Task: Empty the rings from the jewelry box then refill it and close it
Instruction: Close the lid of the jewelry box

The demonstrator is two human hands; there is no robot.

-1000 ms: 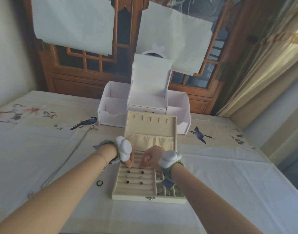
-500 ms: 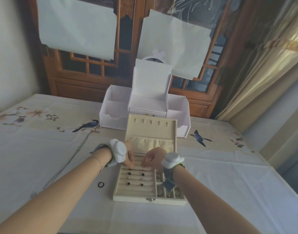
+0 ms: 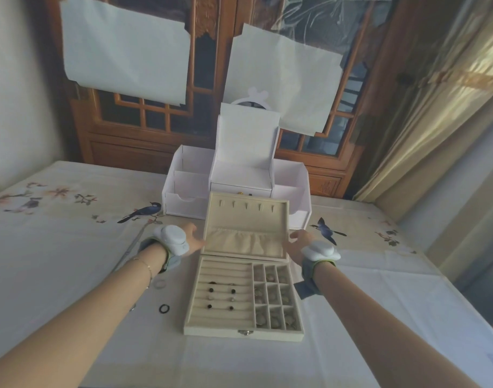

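Note:
The beige jewelry box (image 3: 220,327) lies open on the table in front of me, its lid (image 3: 246,211) standing upright. Several rings (image 3: 221,294) sit in the padded rows on its left side. Small compartments (image 3: 273,298) on its right side hold more jewelry. A black ring (image 3: 164,308) and a pale ring (image 3: 159,284) lie on the cloth left of the box. My left hand (image 3: 193,238) reaches the lid's left edge and my right hand (image 3: 297,242) its right edge, fingers relaxed and touching the sides.
A white cardboard organizer (image 3: 183,197) with its flap up stands right behind the box. A thin chain (image 3: 127,254) runs across the cloth on the left. The bird-patterned tablecloth (image 3: 71,247) covers the table, and a curtain (image 3: 435,121) hangs at the right.
Both hands have left the ring rows in the middle of the box. They moved apart and away from me, out to the lid's two side edges.

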